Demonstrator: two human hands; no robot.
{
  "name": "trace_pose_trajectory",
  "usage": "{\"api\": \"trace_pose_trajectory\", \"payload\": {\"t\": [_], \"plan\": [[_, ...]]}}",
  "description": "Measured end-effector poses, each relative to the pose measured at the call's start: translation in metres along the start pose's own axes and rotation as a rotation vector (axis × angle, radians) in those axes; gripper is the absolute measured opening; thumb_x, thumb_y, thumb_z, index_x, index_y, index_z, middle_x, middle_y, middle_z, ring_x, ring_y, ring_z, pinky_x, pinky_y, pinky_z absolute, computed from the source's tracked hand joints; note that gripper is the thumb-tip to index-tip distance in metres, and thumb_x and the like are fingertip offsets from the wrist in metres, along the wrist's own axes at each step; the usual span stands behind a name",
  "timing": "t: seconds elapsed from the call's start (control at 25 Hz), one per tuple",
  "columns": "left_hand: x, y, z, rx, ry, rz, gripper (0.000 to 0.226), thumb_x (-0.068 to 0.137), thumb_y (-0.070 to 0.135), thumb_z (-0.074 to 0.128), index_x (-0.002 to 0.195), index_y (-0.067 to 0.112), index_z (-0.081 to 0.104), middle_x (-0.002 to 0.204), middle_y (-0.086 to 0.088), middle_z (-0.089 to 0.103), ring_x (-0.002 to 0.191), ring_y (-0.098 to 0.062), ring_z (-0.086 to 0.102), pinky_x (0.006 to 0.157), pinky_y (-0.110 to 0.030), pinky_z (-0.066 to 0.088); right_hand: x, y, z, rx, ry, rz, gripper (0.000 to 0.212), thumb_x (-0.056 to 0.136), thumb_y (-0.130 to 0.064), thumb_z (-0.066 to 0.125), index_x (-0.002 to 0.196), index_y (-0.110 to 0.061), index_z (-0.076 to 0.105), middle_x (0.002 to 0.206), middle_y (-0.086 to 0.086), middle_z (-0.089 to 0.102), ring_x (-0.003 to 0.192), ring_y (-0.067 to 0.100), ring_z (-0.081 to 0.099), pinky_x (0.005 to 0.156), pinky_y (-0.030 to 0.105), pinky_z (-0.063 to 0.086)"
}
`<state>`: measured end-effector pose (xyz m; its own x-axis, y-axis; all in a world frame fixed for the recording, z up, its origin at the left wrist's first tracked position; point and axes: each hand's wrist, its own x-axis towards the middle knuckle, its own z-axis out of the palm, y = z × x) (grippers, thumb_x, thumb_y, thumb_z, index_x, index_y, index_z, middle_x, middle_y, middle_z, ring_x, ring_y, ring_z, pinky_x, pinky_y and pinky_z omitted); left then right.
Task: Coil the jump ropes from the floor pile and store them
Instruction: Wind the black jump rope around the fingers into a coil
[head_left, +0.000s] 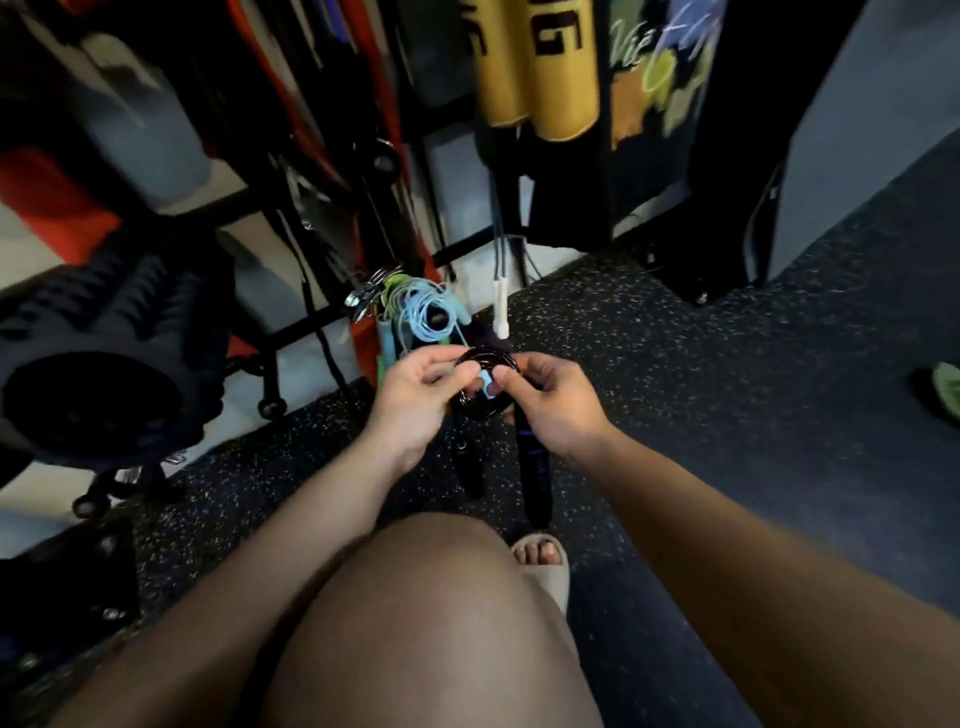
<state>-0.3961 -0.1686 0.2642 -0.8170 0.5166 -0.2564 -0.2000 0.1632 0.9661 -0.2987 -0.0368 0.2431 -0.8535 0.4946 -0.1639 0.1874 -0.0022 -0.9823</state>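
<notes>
A black coiled jump rope was held above the speckled floor, gripped by the curled fingers of the left hand and pinched at a light-blue tab by the right hand. A light-blue coiled rope was seen lying just behind.

Dim gym storage corner on a dark speckled rubber floor.
The rubber fills 3 to 6 o'clock. From 8 to 10 o'clock a pale floor strip runs under a black metal rack. Two yellow pads with black lettering hang at 12 o'clock, an orange-red block sits at 10, and a grey wall panel stands at 2.
</notes>
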Motion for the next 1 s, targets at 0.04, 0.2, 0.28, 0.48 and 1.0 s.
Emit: {"api": "trace_pose_trajectory", "payload": {"t": [0.04, 0.2, 0.28, 0.48, 1.0], "plan": [[0.008, -0.011, -0.008, -0.017, 0.056, -0.003, 0.021, 0.091, 0.006, 0.070, 0.110, 0.015, 0.068, 0.092, -0.007, 0.077, 0.081, -0.014, 0.072, 0.076, -0.024, 0.054, 0.011, 0.008, 0.010, -0.012, -0.021, 0.021, 0.020, 0.095, -0.028, 0.063, 0.102, -0.010, 0.071, 0.090, 0.015, 0.074, 0.061, 0.020, 0.058, 0.065, 0.044, 0.054], [0.047, -0.042, -0.023, -0.082, 0.215, 0.071, 0.020, 0.091, 0.010, 0.072, 0.105, 0.024, 0.073, 0.096, -0.003, 0.079, 0.092, -0.014, 0.074, 0.085, -0.026, 0.057, 0.064, 0.028, 0.036, -0.042, -0.022, 0.001, 0.025, 0.091, -0.034, 0.067, 0.109, -0.017, 0.073, 0.089, 0.014, 0.076, 0.069, 0.031, 0.070, 0.069, 0.048, 0.060], [0.074, -0.052, -0.024, -0.114, 0.287, 0.103, 0.020, 0.093, 0.010, 0.070, 0.104, 0.026, 0.074, 0.098, -0.002, 0.078, 0.097, -0.018, 0.074, 0.092, -0.030, 0.057, 0.095, 0.034, 0.045, -0.022, -0.007, -0.019, 0.025, 0.092, -0.028, 0.068, 0.114, -0.017, 0.072, 0.093, 0.007, 0.076, 0.069, 0.023, 0.071, 0.071, 0.040, 0.061], [0.131, -0.061, -0.024, -0.148, 0.386, 0.166, 0.017, 0.093, 0.011, 0.070, 0.103, 0.025, 0.073, 0.099, -0.001, 0.077, 0.093, -0.013, 0.073, 0.088, -0.027, 0.056, 0.156, 0.045, 0.054, 0.009, 0.027, -0.094, 0.022, 0.093, -0.018, 0.068, 0.115, -0.021, 0.067, 0.099, 0.002, 0.074, 0.083, 0.016, 0.073, 0.072, 0.030, 0.060], [0.147, -0.088, -0.037, 0.105, 0.361, 0.274, 0.026, 0.097, 0.020, 0.066, 0.119, 0.031, 0.072, 0.120, 0.011, 0.072, 0.114, 0.000, 0.065, 0.104, -0.028, 0.051, 0.182, 0.067, 0.072, 0.316, 0.046, 0.020, 0.027, 0.101, -0.010, 0.051, 0.119, -0.019, 0.069, 0.119, 0.000, 0.071, 0.111, 0.013, 0.067, 0.092, 0.026, 0.055]]}}
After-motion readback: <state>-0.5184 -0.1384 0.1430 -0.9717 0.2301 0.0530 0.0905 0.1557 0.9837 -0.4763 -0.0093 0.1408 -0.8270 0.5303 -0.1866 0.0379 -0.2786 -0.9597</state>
